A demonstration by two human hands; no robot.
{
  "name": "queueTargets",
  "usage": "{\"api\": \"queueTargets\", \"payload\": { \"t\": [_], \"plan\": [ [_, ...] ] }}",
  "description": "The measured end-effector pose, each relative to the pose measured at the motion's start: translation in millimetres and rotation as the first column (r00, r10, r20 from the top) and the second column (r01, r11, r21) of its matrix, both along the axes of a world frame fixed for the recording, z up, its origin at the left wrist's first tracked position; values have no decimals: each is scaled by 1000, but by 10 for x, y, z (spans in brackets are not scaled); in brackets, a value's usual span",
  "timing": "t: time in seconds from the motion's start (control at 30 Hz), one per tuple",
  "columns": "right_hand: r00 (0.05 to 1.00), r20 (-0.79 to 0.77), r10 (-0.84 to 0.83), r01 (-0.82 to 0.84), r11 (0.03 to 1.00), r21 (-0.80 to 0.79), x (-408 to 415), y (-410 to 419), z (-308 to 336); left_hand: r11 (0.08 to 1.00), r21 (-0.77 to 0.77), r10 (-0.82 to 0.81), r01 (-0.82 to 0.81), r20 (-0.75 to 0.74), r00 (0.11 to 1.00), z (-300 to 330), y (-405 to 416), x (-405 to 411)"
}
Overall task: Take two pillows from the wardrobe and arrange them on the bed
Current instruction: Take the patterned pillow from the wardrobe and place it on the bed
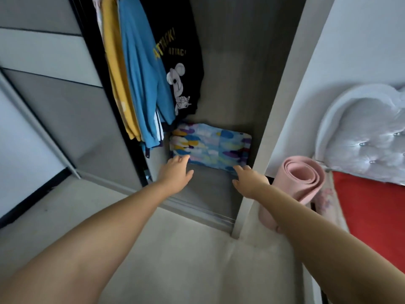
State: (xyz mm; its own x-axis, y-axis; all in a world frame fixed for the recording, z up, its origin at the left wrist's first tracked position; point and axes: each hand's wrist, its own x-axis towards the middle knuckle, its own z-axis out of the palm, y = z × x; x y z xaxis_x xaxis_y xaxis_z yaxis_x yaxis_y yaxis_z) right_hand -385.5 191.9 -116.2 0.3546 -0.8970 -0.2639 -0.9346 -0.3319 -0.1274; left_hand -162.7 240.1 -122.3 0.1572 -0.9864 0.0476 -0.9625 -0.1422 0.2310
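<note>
The left hand (176, 172) is spread, fingers loose, with its fingertips just touching the near left corner of the pillow (210, 148). It is not gripping yet. The right hand (248, 182) is spread too, and its fingertips reach the pillow's near right corner. It holds nothing.

The pillow has blue, yellow and purple splashes on it. It lies flat on the floor of the wardrobe (232, 88), under the hanging clothes (140, 84). Its long side runs left to right, across the wardrobe opening, so each hand meets one end.

The job looks like it is only starting. No pillow is lifted out yet. I can only see one pillow for sure; another may sit under it, but I cannot tell. The bed (372, 211) is to the right of the pillow, and no pillow from the wardrobe is on it yet.
</note>
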Motion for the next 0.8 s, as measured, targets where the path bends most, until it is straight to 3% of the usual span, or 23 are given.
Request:
{"api": "queueTargets", "payload": {
  "t": [0.17, 0.27, 0.53, 0.67, 0.8],
  "plan": [
    [996, -75, 37, -38, 999, -12, 214, -430, -55, 995, 98, -8, 14, -62, 998, -192, -575, 139],
    [996, -79, 46, -48, 999, -21, 294, -869, -85, 994, 92, -60, 65, -56, 997, -284, -991, 132],
    [995, -16, 98, -98, 995, 35, 669, -1934, -221, 998, 61, -17, 22, -86, 996, -274, -1962, 474],
    [993, -55, 105, -97, 987, 124, 885, -2329, -546, 976, 212, -29, 44, -70, 997, -577, -2324, 639],
    [997, -40, 73, -67, 989, 132, 1083, -2855, -798, 962, 259, -71, 86, -66, 995, -835, -2884, 907]
  ]
}}
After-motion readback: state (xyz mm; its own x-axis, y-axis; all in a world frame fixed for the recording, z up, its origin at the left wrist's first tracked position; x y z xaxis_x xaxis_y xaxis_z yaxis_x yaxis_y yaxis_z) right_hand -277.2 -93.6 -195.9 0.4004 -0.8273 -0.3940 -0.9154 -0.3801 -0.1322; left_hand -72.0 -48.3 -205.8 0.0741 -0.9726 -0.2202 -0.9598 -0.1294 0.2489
